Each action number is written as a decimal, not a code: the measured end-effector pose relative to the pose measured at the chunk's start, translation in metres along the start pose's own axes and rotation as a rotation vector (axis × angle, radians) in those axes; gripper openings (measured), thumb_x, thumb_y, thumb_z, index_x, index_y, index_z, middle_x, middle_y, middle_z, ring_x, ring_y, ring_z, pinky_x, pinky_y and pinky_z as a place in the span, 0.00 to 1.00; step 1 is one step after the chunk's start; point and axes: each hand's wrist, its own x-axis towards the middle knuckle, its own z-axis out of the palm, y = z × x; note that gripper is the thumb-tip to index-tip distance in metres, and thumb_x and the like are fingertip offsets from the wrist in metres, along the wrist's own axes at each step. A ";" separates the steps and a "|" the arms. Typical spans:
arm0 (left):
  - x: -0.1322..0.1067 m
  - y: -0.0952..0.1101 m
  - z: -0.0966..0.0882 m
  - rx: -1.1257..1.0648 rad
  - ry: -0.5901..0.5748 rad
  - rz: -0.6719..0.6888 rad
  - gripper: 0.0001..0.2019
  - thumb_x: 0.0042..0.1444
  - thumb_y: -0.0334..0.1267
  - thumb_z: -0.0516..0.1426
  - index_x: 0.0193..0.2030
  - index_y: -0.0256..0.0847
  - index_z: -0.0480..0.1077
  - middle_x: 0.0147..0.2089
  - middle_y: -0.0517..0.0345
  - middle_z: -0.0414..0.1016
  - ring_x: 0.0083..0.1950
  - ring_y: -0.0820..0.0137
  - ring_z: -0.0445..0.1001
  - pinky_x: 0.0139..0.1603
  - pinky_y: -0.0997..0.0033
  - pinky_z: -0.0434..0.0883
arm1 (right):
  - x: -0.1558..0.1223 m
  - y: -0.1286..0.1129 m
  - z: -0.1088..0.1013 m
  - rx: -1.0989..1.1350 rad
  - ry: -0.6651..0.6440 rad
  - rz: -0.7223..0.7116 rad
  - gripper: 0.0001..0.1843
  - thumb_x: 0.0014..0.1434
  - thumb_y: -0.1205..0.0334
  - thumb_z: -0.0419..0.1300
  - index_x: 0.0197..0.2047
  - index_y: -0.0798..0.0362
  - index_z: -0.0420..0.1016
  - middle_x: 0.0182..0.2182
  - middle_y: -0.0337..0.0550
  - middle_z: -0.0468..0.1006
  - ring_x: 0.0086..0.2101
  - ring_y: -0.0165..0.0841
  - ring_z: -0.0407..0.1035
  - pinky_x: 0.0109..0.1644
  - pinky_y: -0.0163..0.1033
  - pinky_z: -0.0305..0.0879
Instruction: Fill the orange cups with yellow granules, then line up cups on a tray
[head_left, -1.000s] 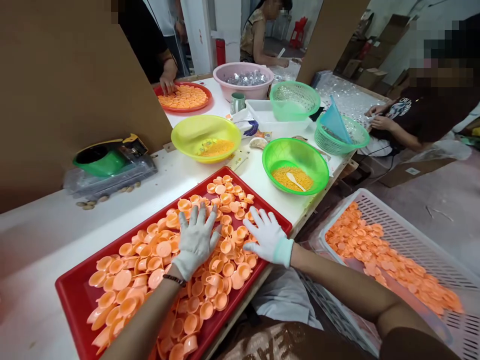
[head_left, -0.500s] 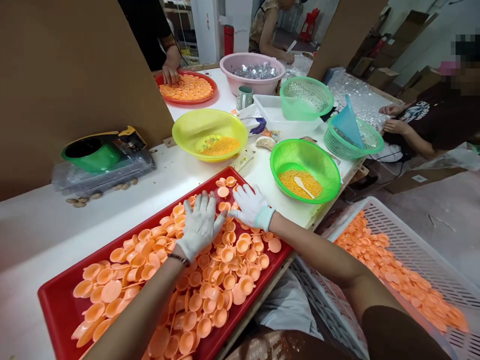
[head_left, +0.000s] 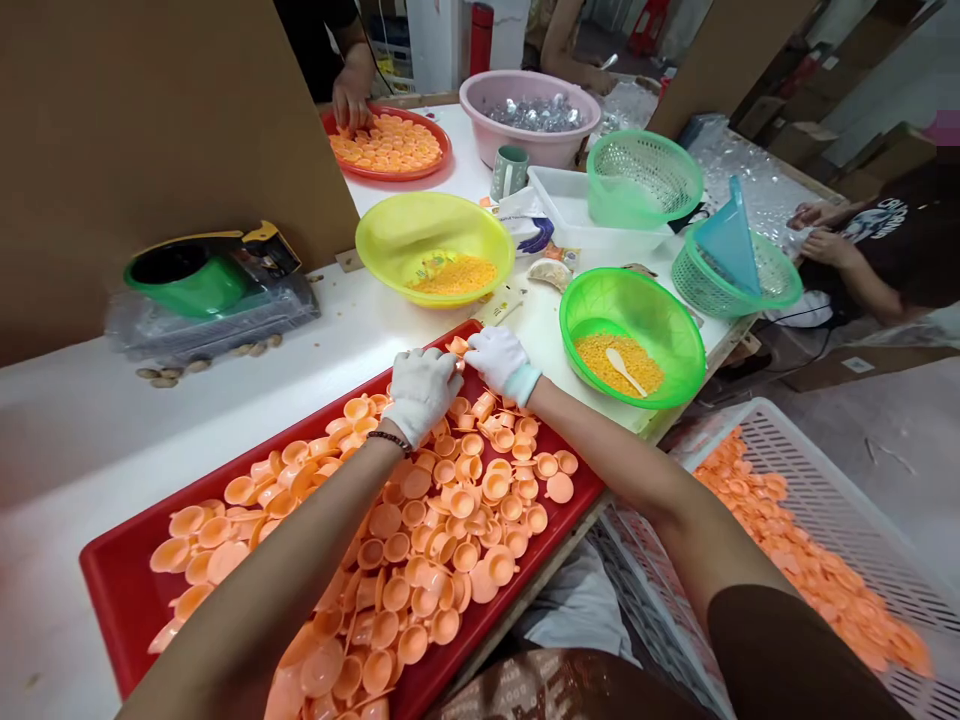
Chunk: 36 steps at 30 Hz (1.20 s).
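Note:
A long red tray (head_left: 120, 600) holds many small orange plastic cups (head_left: 465, 500), which look like toy teacups, heaped loosely with a few flat discs among them. At its far end my gloved left hand (head_left: 421, 390) has its fingers curled together, the fingertips at an orange cup (head_left: 457, 346). My gloved right hand (head_left: 498, 358) meets it from the right, fingers closed, with its tips on the same cup. The fingers partly hide what lies between the two hands.
Beyond the tray stand a yellow bowl (head_left: 390, 235) and a green bowl (head_left: 675, 345) with yellow grains. A white crate (head_left: 840, 500) of orange pieces is at right. Across the table, a co-worker's hand (head_left: 351, 98) touches a round red tray (head_left: 442, 165). A cardboard panel (head_left: 165, 150) rises at left.
Both hands went from lying flat and spread over the cups to curled fingers at the tray's far end, with a cup between them. The view shifted slightly.

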 end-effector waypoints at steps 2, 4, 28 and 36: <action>-0.001 -0.002 0.001 -0.003 -0.005 -0.022 0.18 0.69 0.43 0.47 0.49 0.39 0.76 0.50 0.40 0.80 0.54 0.51 0.76 0.56 0.51 0.64 | -0.009 0.005 -0.001 0.020 0.015 0.051 0.17 0.72 0.68 0.50 0.55 0.53 0.78 0.52 0.53 0.77 0.49 0.45 0.64 0.46 0.48 0.53; 0.001 -0.003 -0.001 -0.004 -0.017 -0.058 0.20 0.69 0.41 0.45 0.48 0.37 0.76 0.49 0.39 0.81 0.53 0.51 0.77 0.56 0.51 0.64 | -0.010 0.008 0.000 0.031 0.027 0.114 0.18 0.72 0.68 0.50 0.56 0.52 0.78 0.53 0.52 0.76 0.49 0.45 0.64 0.46 0.47 0.52; -0.005 -0.010 -0.008 -0.081 0.009 -0.227 0.18 0.68 0.37 0.44 0.53 0.38 0.73 0.48 0.38 0.79 0.43 0.52 0.80 0.42 0.57 0.71 | -0.010 0.001 -0.020 0.067 -0.005 0.183 0.19 0.73 0.66 0.49 0.57 0.52 0.78 0.53 0.52 0.77 0.49 0.45 0.68 0.45 0.48 0.55; 0.011 0.002 -0.006 -0.129 0.031 0.086 0.15 0.65 0.36 0.51 0.49 0.40 0.77 0.54 0.43 0.76 0.52 0.56 0.76 0.52 0.59 0.70 | -0.028 0.004 -0.025 0.022 -0.092 0.192 0.18 0.74 0.58 0.51 0.53 0.53 0.82 0.48 0.54 0.79 0.47 0.45 0.69 0.44 0.48 0.54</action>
